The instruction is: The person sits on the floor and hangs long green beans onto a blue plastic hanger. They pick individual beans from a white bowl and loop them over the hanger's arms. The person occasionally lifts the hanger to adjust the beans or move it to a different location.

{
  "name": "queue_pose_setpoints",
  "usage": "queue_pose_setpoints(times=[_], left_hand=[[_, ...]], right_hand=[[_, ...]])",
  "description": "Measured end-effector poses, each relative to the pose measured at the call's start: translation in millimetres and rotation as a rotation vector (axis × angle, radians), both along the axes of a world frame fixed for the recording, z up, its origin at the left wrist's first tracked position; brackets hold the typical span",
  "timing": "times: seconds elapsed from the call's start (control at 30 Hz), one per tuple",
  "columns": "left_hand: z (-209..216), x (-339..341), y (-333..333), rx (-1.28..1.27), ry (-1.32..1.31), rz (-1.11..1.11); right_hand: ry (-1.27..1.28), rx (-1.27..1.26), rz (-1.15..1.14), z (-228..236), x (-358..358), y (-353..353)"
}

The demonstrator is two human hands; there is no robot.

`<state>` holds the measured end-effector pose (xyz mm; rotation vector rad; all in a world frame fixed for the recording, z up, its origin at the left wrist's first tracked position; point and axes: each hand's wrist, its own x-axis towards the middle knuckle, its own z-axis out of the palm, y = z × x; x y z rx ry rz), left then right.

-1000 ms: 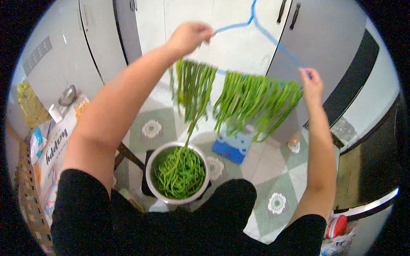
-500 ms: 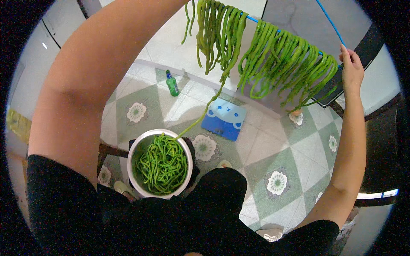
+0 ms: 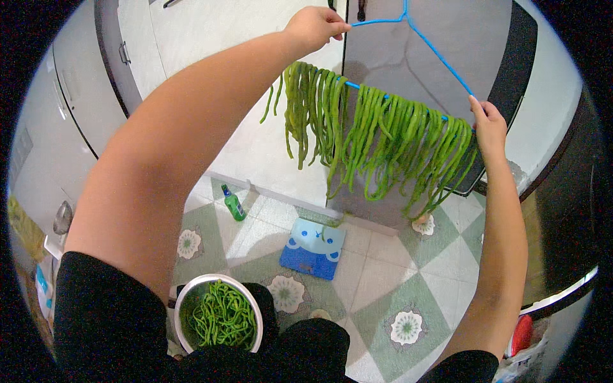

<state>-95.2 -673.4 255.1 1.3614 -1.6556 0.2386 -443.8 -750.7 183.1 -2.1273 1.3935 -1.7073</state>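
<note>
Left hand [image 3: 316, 29], twelve o'clock, and right hand [image 3: 490, 131], two o'clock, pinch a thin blue hanger [image 3: 441, 58] draped with ropy green strands [image 3: 399, 131].

The hanger [image 3: 440, 58] looks smooth plastic, the bowl [image 3: 186, 316] shiny metal.

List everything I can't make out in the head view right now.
In the head view:
- Top of the blue hanger: cut off by the upper edge.
- Its left corner: hidden by the left hand and forearm.
- Metal bowl's near rim: covered by black clothing.
- Bowl's bottom: under long green strands.
- Green bottle's label: too small.
</note>
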Motion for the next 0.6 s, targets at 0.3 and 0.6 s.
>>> queue_pose_setpoints(times=[0.3, 0.6], left_hand=[[-23.5, 12.7, -57.1, 0.123, 0.095, 0.003], [-29.5, 39.8, -110.3, 0.105, 0.188, 0.005]], right_hand=[[0.101, 0.151, -0.035, -3.0, 4.5, -52.6], [0.13, 0.11, 0.019, -3.3, 36.3, -104.4]])
